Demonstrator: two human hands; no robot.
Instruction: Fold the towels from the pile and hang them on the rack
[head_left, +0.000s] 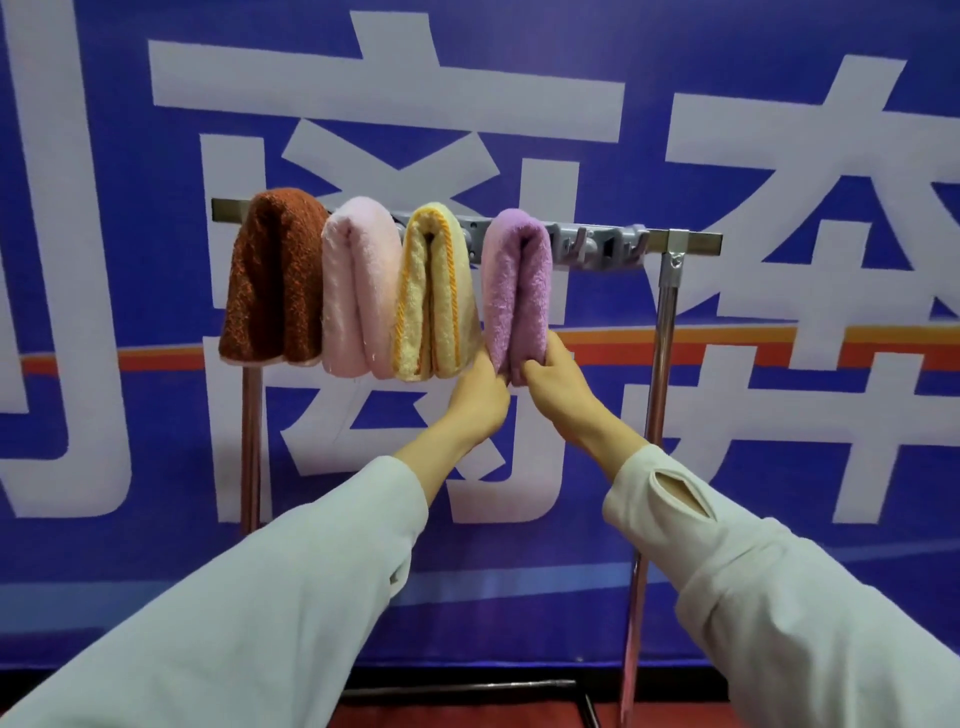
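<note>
Several folded towels hang side by side over the rack's top bar (691, 241): a brown towel (272, 280), a pink towel (356, 286), a yellow towel (434, 296) and a purple towel (517, 291) furthest right. My left hand (480, 397) grips the purple towel's bottom left edge. My right hand (558, 387) pinches its bottom right corner, thumb in front. The pile of towels is out of view.
Grey plastic hooks (597, 249) line the bar right of the purple towel. The rack's right metal post (657, 395) runs down beside my right arm; its left post (251, 447) stands under the brown towel. A blue banner (779, 130) hangs close behind. The rack's base bar (457, 688) lies on the red floor.
</note>
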